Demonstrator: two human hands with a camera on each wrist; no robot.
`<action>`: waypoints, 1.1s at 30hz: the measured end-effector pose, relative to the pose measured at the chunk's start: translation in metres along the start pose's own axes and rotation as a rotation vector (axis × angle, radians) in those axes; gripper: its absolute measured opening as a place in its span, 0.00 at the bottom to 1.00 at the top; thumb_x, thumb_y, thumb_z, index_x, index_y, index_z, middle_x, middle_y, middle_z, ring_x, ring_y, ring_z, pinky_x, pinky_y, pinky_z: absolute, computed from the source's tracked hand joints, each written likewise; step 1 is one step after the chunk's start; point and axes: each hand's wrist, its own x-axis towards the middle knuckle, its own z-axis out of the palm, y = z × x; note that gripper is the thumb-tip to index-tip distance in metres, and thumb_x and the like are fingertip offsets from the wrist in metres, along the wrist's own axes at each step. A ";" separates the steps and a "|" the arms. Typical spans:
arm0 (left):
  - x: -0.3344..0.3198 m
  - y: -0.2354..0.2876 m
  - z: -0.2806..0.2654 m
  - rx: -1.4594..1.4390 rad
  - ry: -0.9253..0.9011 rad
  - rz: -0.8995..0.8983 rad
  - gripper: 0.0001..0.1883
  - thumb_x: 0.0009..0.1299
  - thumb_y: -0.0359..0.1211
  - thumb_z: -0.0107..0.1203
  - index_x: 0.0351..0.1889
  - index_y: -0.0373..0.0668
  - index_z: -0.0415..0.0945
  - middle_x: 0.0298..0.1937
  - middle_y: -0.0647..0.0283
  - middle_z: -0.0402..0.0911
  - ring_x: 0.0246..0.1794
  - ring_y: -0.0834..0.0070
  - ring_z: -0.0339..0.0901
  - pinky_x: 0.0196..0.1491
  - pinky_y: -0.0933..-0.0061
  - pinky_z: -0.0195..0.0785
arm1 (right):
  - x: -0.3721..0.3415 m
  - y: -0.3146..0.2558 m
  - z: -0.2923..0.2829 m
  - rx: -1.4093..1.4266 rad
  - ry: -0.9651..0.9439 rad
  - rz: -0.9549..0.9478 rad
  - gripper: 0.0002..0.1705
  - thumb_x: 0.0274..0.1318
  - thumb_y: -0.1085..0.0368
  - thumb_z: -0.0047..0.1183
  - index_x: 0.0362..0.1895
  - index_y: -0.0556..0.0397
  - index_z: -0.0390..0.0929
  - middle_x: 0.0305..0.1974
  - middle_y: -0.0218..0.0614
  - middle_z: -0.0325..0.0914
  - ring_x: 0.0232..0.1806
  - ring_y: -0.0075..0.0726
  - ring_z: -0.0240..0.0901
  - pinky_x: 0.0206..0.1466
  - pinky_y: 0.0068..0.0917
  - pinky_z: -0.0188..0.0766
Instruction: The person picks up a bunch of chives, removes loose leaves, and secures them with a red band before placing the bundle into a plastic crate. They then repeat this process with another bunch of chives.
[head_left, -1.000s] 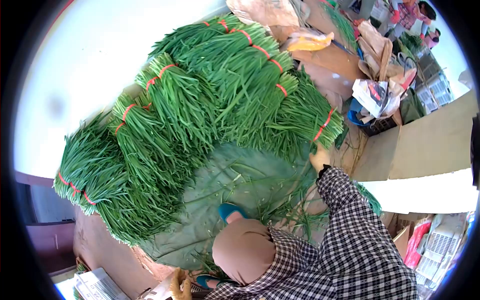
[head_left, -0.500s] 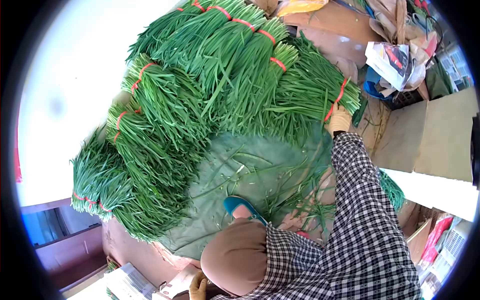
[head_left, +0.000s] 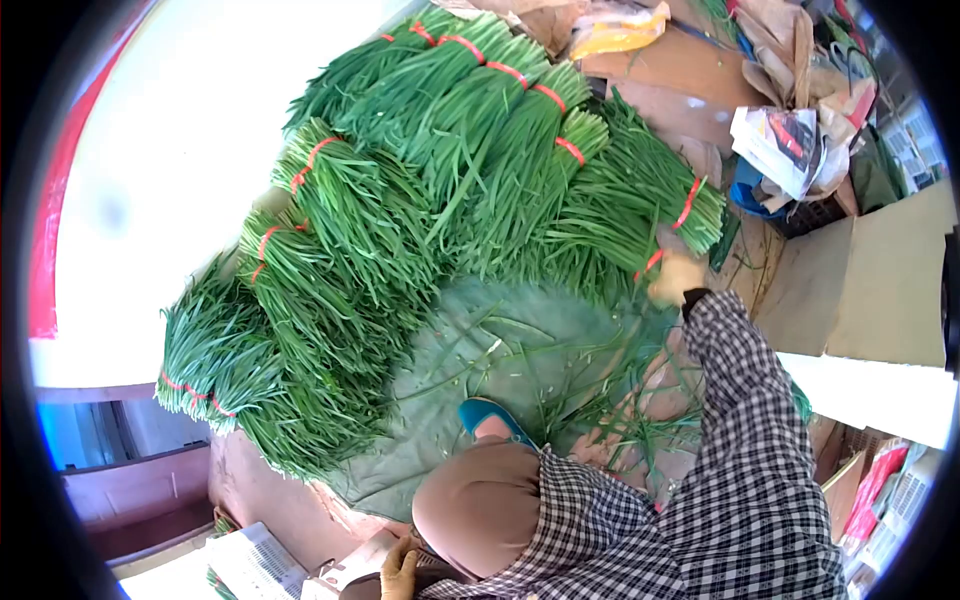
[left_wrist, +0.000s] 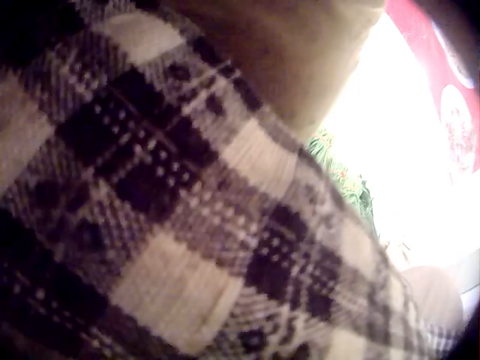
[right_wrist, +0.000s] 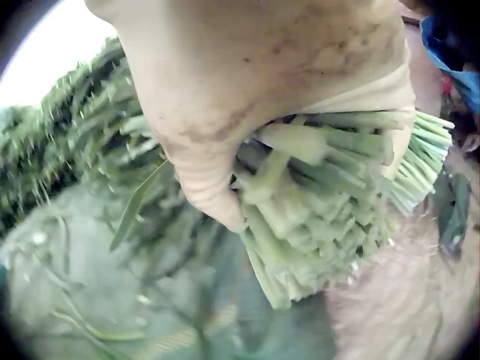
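Observation:
My right hand point(head_left: 678, 278), in a pale stained glove, grips a red-banded bundle of Chinese chives near its cut ends. In the right wrist view the thumb and fingers curl round the bundle's pale stems point(right_wrist: 322, 195). Right behind it lies another chive bundle point(head_left: 705, 215) with its own red band. Several more bundles point(head_left: 350, 200) lie fanned in an arc, leaves inward. My gloved left hand point(head_left: 398, 572) hangs loosely low in the head view, by the lap, with nothing in it. A checked sleeve point(left_wrist: 187, 187) fills most of the left wrist view.
Loose leaves point(head_left: 560, 400) are scattered over a green sheet point(head_left: 470, 340) under the bundles. A foot in a teal shoe point(head_left: 490, 415) stands on it. Cardboard point(head_left: 890, 280) stands at right, near a crate with paper bags point(head_left: 785, 150). A white crate point(head_left: 255, 562) sits lower left.
My right hand came up to the rightmost bundles and took hold of one. That bundle has shifted toward the person, so its band stands apart from its neighbour's. The left hand stays low.

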 end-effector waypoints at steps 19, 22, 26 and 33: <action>-0.085 0.147 -0.022 -0.561 0.225 0.587 0.22 0.81 0.29 0.54 0.72 0.32 0.72 0.65 0.51 0.81 0.66 0.65 0.78 0.71 0.67 0.68 | -0.257 -0.018 -0.109 0.695 -0.232 -0.756 0.44 0.56 0.65 0.75 0.74 0.51 0.65 0.63 0.40 0.81 0.63 0.39 0.79 0.69 0.32 0.73; -0.097 0.176 -0.015 -0.664 -0.034 0.713 0.26 0.82 0.34 0.53 0.74 0.31 0.68 0.69 0.49 0.79 0.69 0.62 0.77 0.73 0.65 0.66 | -0.255 -0.041 -0.128 1.276 -0.733 -0.346 0.39 0.67 0.60 0.64 0.77 0.51 0.63 0.66 0.47 0.76 0.66 0.47 0.74 0.67 0.36 0.71; -0.084 0.202 -0.002 -0.735 -0.424 0.849 0.40 0.83 0.53 0.47 0.79 0.27 0.58 0.74 0.43 0.71 0.75 0.57 0.69 0.78 0.57 0.57 | -0.303 -0.160 -0.208 1.370 -0.780 -0.787 0.55 0.68 0.32 0.56 0.80 0.61 0.56 0.71 0.38 0.71 0.70 0.34 0.67 0.75 0.33 0.61; -0.087 0.185 -0.020 -1.357 -0.494 0.638 0.33 0.78 0.54 0.59 0.69 0.39 0.75 0.64 0.58 0.83 0.63 0.69 0.81 0.70 0.63 0.70 | -0.368 -0.299 -0.232 0.828 -0.964 -1.058 0.57 0.63 0.37 0.65 0.79 0.65 0.56 0.73 0.50 0.65 0.78 0.44 0.56 0.82 0.39 0.47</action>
